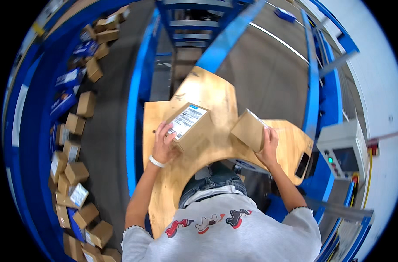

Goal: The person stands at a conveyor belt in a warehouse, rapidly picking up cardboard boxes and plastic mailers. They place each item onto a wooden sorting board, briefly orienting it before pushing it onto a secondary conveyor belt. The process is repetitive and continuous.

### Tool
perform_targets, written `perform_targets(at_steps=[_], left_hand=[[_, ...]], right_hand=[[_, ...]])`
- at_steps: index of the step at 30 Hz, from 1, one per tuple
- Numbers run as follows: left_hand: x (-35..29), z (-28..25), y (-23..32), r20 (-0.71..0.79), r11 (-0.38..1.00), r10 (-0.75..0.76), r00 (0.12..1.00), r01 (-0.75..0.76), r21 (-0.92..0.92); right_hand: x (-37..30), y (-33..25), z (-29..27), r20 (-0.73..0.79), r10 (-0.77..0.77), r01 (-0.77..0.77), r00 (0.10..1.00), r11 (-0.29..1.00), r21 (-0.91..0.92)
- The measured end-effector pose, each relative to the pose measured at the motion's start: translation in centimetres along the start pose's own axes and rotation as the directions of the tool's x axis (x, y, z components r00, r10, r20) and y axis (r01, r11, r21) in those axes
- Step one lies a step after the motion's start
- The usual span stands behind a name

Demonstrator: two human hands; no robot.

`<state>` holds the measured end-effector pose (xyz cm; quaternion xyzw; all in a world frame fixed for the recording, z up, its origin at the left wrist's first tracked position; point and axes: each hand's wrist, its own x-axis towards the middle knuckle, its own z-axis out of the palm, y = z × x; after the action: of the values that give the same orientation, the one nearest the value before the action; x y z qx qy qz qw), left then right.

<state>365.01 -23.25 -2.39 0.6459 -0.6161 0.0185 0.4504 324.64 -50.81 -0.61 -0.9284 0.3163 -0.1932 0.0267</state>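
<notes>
My left hand (163,142) grips the near left corner of a brown cardboard box (190,124) with a white label on top. The box rests on the curved wooden worktop (207,94). My right hand (269,146) holds a second, smaller plain brown box (249,129) by its right side, tilted up off the worktop. The two boxes sit side by side, a small gap apart. A white band is on my left wrist.
A dark conveyor belt (114,131) with blue side rails runs along the left, carrying several brown boxes (77,172) and blue parcels (68,78). A grey control panel with a screen (344,153) stands at the right. A dark phone (302,164) lies on the worktop's right edge.
</notes>
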Motion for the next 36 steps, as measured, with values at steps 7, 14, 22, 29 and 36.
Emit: perform_targets(at_steps=[7, 14, 22, 29, 36], left_hand=[[5.8, 0.5, -1.0, 0.385, 0.972, 0.053, 0.921, -0.137, 0.193], [15.0, 10.8, 8.5, 0.575, 0.974, 0.172, 0.800, -0.052, -0.218], [14.6, 16.9, 11.6, 0.566, 0.951, 0.069, 0.821, 0.117, -0.286], [20.5, 4.6, 0.1, 0.396, 0.903, -0.368, 0.841, 0.221, 0.368], [23.4, 5.8, -2.0, 0.487, 0.940, -0.326, 0.810, 0.225, 0.255]], right_hand=[[-1.7, -4.5, -3.7, -0.041, 0.190, -0.173, 0.981, 0.950, 0.261], [-2.0, -7.6, -2.0, -0.168, 0.383, -0.352, 0.908, 0.917, 0.185], [3.7, -11.7, 1.4, 0.689, 0.664, -0.478, 0.290, -0.524, 0.706], [20.1, 3.8, 6.6, 0.468, 0.864, -0.340, 0.185, -0.391, 0.856], [17.6, -2.4, 6.1, 0.848, 0.280, -0.707, 0.450, -0.468, 0.530]])
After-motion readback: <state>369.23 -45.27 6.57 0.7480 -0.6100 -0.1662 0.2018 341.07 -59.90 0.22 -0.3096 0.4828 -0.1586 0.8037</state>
